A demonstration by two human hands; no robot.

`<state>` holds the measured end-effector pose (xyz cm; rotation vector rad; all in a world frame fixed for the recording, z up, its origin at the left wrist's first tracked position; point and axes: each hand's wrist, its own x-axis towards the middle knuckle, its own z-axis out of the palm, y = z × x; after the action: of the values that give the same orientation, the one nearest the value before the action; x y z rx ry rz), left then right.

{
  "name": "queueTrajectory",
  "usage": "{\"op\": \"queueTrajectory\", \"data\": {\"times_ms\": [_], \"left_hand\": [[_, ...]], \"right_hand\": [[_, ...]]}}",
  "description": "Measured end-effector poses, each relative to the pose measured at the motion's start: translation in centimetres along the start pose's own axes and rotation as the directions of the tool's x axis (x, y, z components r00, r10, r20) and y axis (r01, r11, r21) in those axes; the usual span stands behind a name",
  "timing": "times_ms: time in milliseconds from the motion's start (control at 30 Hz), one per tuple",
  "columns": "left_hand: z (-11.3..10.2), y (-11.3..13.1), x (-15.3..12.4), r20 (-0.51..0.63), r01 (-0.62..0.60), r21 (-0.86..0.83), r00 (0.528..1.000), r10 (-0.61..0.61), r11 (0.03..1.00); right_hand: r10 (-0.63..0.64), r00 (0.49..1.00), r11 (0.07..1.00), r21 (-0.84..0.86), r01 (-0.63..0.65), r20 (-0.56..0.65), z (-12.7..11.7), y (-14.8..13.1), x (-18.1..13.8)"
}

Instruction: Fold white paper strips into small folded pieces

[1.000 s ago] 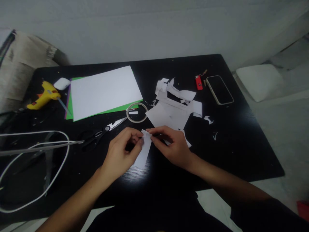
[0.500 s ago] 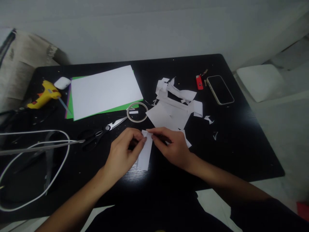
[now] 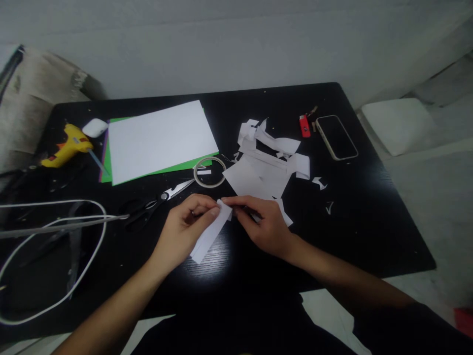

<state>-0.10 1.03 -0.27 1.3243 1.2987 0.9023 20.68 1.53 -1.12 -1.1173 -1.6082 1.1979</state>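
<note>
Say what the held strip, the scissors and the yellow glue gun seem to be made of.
Strip: probably matte paper or thin card; white, flat, crisp-edged, without gloss.
Scissors: blades likely polished steel, given their silvery shine; handles perhaps plastic, though too dark to be sure.
Glue gun: body apparently moulded plastic, evenly yellow with rounded shapes; finish too blurred to judge.
</note>
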Motion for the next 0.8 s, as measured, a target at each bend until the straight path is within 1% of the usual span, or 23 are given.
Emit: {"op": "queueTrajectory", "data": {"times_ms": [100, 167, 267, 333, 400, 533, 700, 800], "left_hand": [[-0.3, -0.1, 0.0, 0.002, -0.010, 0.006, 1.000, 0.010, 1.000], [-0.3, -0.4, 0.0, 0.015, 0.029, -0.065, 0.999, -0.029, 0.997], [-0.3, -1.0, -0.2, 0.024, 0.090, -0.186, 0.996, -0.088, 0.978], [-0.2, -1.1, -0.2, 0.020, 0.100, -0.237, 0.995, -0.098, 0.966], [-0.2, -1.1, -0.1, 0.021, 0.105, -0.278, 0.994, -0.103, 0.955], [-0.2, -0.9, 0.0, 0.025, 0.110, -0.328, 0.994, -0.108, 0.938], [-0.2, -0.5, -0.1, 0.030, 0.110, -0.306, 0.994, -0.106, 0.946], [-0.1, -0.4, -0.1, 0.038, 0.110, -0.311, 0.994, -0.103, 0.944]], "right_hand": [[0.042, 0.999, 0.998, 0.041, -0.042, 0.011, 0.0, 0.1, 0.0], [0.058, 0.997, 0.994, 0.094, -0.062, 0.041, -0.1, 0.1, 0.0], [0.050, 0.991, 0.983, 0.169, -0.070, 0.121, -0.2, 0.1, 0.1], [0.055, 0.986, 0.975, 0.202, -0.087, 0.160, -0.3, 0.1, 0.2], [0.078, 0.982, 0.966, 0.229, -0.116, 0.170, -0.2, 0.1, 0.3], [0.103, 0.985, 0.959, 0.250, -0.135, 0.136, -0.1, 0.0, 0.3], [0.028, 0.999, 0.992, 0.123, -0.032, 0.035, -0.1, 0.0, 0.2], [0.007, 1.000, 0.995, 0.098, -0.006, -0.009, -0.1, 0.1, 0.0]]}}
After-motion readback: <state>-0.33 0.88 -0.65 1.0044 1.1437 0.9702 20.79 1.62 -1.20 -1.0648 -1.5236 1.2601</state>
